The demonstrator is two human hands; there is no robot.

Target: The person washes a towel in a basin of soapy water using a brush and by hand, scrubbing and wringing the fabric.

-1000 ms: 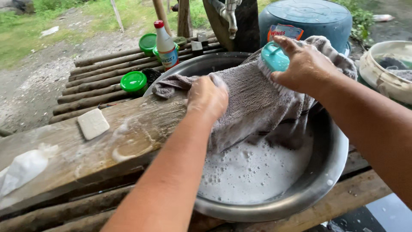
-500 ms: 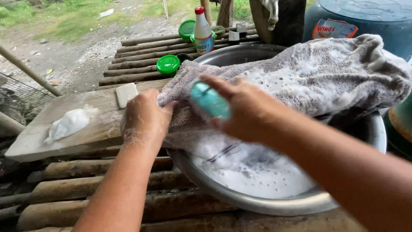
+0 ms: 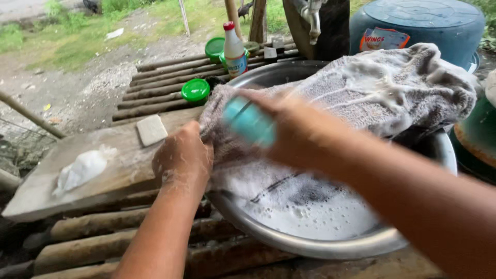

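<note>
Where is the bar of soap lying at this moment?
The soap bar lies on the wet wooden board, left of the left hand and below the green lid.

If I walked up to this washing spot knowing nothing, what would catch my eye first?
The soapy grey towel draped over the big metal basin of foamy water. The right hand grips a teal brush against it, while the left hand pins its corner to the wet wooden board.

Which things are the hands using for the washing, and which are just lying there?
In use: left hand, right hand, teal brush, grey towel, metal basin, wooden board.

Lying about: soap bar, white bottle, green lid, blue tub.
</note>
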